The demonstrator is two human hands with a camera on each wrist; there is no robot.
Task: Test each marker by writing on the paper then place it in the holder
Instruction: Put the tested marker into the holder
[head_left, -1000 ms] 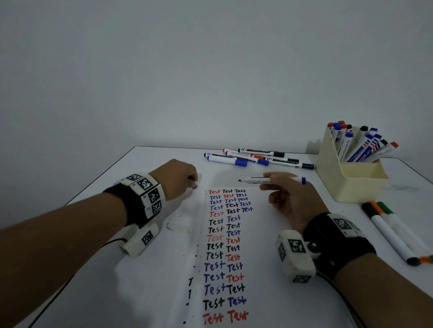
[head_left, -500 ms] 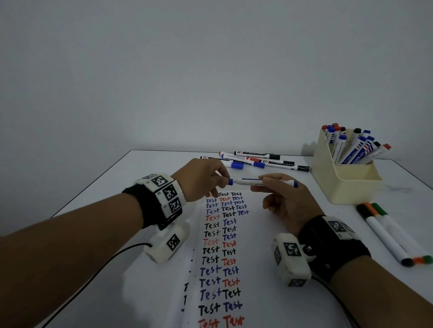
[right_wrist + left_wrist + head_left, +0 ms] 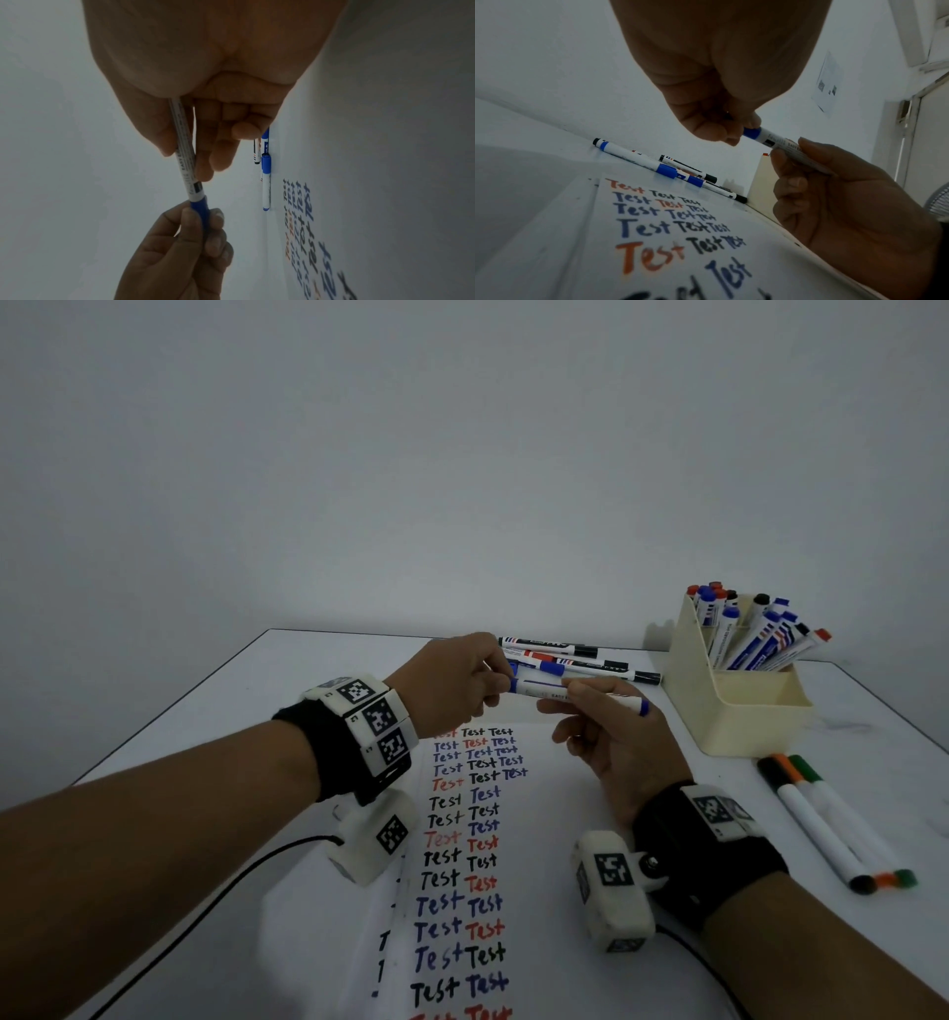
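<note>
Blue marker (image 3: 544,689) now has its cap (image 3: 513,684) on, pinched by left hand (image 3: 452,683); right hand (image 3: 611,737) still grips the barrel.

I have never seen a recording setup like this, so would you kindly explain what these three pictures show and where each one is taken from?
No machine here: a person wears one camera on the head and one on each wrist, on black bands with coded tags. The head view looks down at a white table. The other two look along each hand at its fingers.

The right hand holds a blue marker by its barrel; the left hand pinches its blue cap at the tip end. Whether the cap is seated cannot be told.

Below lies a paper covered with "Test" in black, blue and red. Loose markers lie behind the hands, a cream holder full of markers stands to the right, and three more markers lie in front of it.
</note>
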